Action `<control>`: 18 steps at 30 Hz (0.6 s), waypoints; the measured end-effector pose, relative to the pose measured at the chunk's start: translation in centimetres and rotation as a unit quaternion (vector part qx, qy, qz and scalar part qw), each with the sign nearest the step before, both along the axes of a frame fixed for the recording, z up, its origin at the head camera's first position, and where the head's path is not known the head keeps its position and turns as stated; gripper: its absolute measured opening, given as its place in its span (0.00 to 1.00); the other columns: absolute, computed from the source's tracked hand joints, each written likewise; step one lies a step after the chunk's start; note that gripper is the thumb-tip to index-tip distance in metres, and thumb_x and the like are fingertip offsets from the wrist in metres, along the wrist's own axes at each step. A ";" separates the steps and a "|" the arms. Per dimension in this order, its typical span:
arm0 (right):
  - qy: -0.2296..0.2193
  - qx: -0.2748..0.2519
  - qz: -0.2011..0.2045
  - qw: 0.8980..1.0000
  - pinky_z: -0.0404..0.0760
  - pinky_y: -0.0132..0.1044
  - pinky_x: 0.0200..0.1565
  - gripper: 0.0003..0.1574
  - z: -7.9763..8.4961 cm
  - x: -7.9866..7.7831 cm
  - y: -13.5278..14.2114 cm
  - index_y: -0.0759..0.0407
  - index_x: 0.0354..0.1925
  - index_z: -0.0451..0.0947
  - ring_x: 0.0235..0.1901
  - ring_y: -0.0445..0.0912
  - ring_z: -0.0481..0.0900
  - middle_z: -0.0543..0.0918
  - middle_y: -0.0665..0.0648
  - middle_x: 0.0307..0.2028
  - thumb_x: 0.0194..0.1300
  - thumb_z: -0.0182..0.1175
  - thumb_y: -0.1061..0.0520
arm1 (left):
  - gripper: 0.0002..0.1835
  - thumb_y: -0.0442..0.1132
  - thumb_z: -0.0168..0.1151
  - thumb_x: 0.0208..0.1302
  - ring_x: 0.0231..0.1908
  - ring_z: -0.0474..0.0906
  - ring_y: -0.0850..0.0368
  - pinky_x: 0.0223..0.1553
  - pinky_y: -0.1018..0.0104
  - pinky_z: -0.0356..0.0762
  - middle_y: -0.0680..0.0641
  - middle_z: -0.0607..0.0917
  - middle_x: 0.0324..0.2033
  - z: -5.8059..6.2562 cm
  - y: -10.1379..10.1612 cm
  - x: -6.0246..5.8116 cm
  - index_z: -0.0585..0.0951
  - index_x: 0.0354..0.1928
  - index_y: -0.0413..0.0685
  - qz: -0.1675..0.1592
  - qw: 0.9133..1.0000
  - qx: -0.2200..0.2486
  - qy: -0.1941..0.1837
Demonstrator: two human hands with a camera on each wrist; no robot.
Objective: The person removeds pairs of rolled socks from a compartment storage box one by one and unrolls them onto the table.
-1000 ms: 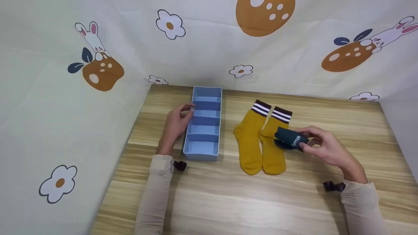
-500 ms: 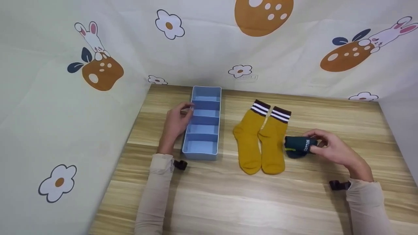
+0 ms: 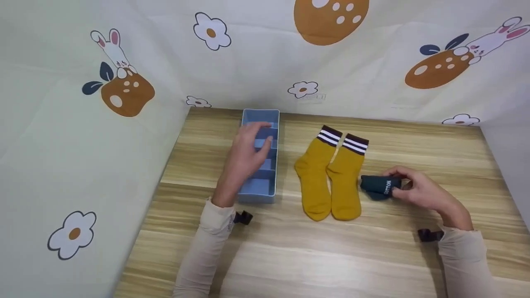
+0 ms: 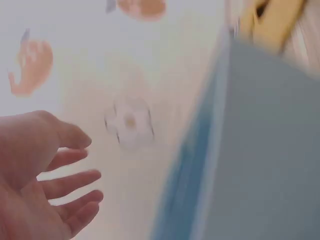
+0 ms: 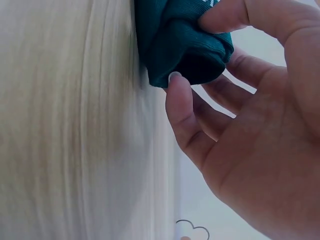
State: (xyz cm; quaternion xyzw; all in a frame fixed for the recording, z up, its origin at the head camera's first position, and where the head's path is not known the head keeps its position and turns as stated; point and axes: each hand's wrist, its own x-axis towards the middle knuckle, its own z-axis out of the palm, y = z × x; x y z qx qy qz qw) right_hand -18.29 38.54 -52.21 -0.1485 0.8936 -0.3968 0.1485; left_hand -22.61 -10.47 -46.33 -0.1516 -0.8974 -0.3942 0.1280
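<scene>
Wood-grain tabletop [image 3: 314, 252], divided blue box [image 3: 257, 199] beneath left hand [image 3: 246, 153]

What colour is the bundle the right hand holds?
The bundle is dark teal, clearest in the right wrist view.

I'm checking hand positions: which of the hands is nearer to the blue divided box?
Left. The left hand hangs over the blue divided box; the right hand is off to its right, beyond the yellow socks, holding a dark green bundle.
</scene>
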 end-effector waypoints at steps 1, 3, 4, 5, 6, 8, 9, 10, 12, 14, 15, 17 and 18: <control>0.001 -0.001 0.002 1.000 0.80 0.32 0.43 0.25 0.0 0.0 0.0 0.58 0.62 0.82 0.43 0.43 0.79 0.86 0.64 0.55 0.68 0.71 0.65 | 0.19 0.40 0.65 0.77 0.68 0.78 0.48 0.73 0.53 0.74 0.48 0.86 0.64 0.4 1.1 0.5 0.83 0.66 0.48 -0.024 1.000 -0.009 0.009; 0.003 -0.001 0.005 1.000 0.81 0.32 0.43 0.25 0.1 0.0 0.1 0.58 0.62 0.82 0.44 0.42 0.79 0.86 0.65 0.55 0.68 0.71 0.64 | 0.19 0.40 0.66 0.77 0.68 0.79 0.50 0.73 0.54 0.75 0.49 0.86 0.64 0.7 3.4 1.6 0.82 0.66 0.50 -0.071 0.997 -0.030 0.017; 0.004 0.000 0.006 1.000 0.81 0.32 0.43 0.25 0.1 0.0 0.1 0.59 0.63 0.82 0.44 0.42 0.80 0.86 0.65 0.55 0.68 0.71 0.64 | 0.20 0.40 0.66 0.77 0.68 0.79 0.50 0.73 0.55 0.75 0.49 0.86 0.65 0.7 4.5 2.2 0.81 0.67 0.50 -0.095 0.995 -0.040 0.016; 0.005 0.003 0.006 1.000 0.81 0.32 0.44 0.25 0.1 0.0 0.1 0.58 0.63 0.82 0.45 0.43 0.80 0.86 0.66 0.56 0.69 0.71 0.64 | 0.22 0.41 0.66 0.77 0.69 0.79 0.51 0.73 0.57 0.75 0.50 0.85 0.67 0.6 5.6 2.7 0.80 0.69 0.50 -0.120 0.992 -0.048 0.012; 0.006 0.004 0.005 1.000 0.81 0.32 0.44 0.26 0.2 0.0 0.2 0.58 0.63 0.82 0.45 0.43 0.80 0.86 0.66 0.56 0.69 0.71 0.64 | 0.24 0.42 0.66 0.77 0.70 0.79 0.52 0.74 0.57 0.75 0.50 0.83 0.69 0.4 6.7 3.2 0.78 0.71 0.51 -0.141 0.988 -0.055 0.000; 0.005 0.006 0.003 1.000 0.82 0.32 0.44 0.26 0.3 0.2 0.3 0.58 0.64 0.81 0.46 0.43 0.80 0.86 0.67 0.57 0.69 0.71 0.64 | 0.27 0.45 0.64 0.79 0.70 0.79 0.54 0.74 0.59 0.75 0.51 0.80 0.72 -0.3 8.7 3.9 0.73 0.75 0.53 -0.177 0.981 -0.077 -0.018; 0.006 0.006 0.002 1.000 0.82 0.32 0.44 0.26 0.3 0.2 0.3 0.58 0.64 0.81 0.46 0.43 0.81 0.86 0.67 0.57 0.69 0.71 0.64 | 0.28 0.46 0.63 0.79 0.69 0.79 0.54 0.74 0.59 0.75 0.52 0.78 0.74 -0.7 9.7 4.2 0.71 0.77 0.54 -0.193 0.977 -0.089 -0.028; 0.007 0.005 0.001 1.000 0.83 0.32 0.44 0.26 0.4 0.3 0.3 0.59 0.64 0.81 0.46 0.43 0.81 0.86 0.68 0.57 0.69 0.71 0.64 | 0.29 0.47 0.63 0.80 0.68 0.80 0.55 0.74 0.59 0.75 0.52 0.77 0.75 -1.2 10.5 4.5 0.70 0.78 0.55 -0.209 0.972 -0.100 -0.037; 0.013 0.005 0.000 1.000 0.84 0.32 0.44 0.27 0.3 0.4 0.3 0.59 0.65 0.82 0.46 0.43 0.82 0.86 0.68 0.57 0.69 0.71 0.63 | 0.29 0.48 0.61 0.81 0.68 0.79 0.55 0.75 0.58 0.74 0.52 0.75 0.77 -2.2 12.1 4.8 0.69 0.79 0.57 -0.237 0.962 -0.129 -0.049; 0.020 0.005 -0.004 1.000 0.85 0.31 0.44 0.27 0.2 0.5 0.2 0.58 0.64 0.82 0.46 0.42 0.83 0.87 0.67 0.56 0.69 0.73 0.62 | 0.29 0.49 0.59 0.82 0.70 0.78 0.56 0.77 0.59 0.72 0.53 0.74 0.78 -3.2 13.6 5.0 0.68 0.79 0.58 -0.262 0.950 -0.160 -0.053; 0.024 0.006 -0.006 1.000 0.85 0.31 0.44 0.27 0.1 0.5 0.1 0.58 0.64 0.82 0.47 0.41 0.83 0.87 0.66 0.56 0.69 0.73 0.61 | 0.28 0.50 0.58 0.83 0.71 0.77 0.56 0.77 0.59 0.71 0.54 0.74 0.78 -3.7 14.3 5.1 0.68 0.80 0.59 -0.274 0.944 -0.174 -0.056; 0.033 0.013 -0.012 0.999 0.85 0.30 0.45 0.26 -0.1 0.6 0.0 0.56 0.64 0.83 0.48 0.39 0.83 0.88 0.64 0.56 0.69 0.73 0.60 | 0.27 0.49 0.57 0.83 0.71 0.76 0.57 0.76 0.63 0.71 0.54 0.74 0.77 -4.7 15.7 5.1 0.69 0.79 0.58 -0.299 0.933 -0.193 -0.049; 0.037 0.014 -0.014 0.999 0.84 0.30 0.46 0.25 -0.2 0.6 -0.1 0.56 0.63 0.83 0.48 0.38 0.82 0.88 0.63 0.56 0.70 0.73 0.60 | 0.27 0.49 0.57 0.83 0.69 0.77 0.58 0.74 0.65 0.72 0.54 0.75 0.76 -5.3 16.3 5.1 0.70 0.78 0.58 -0.309 0.929 -0.199 -0.043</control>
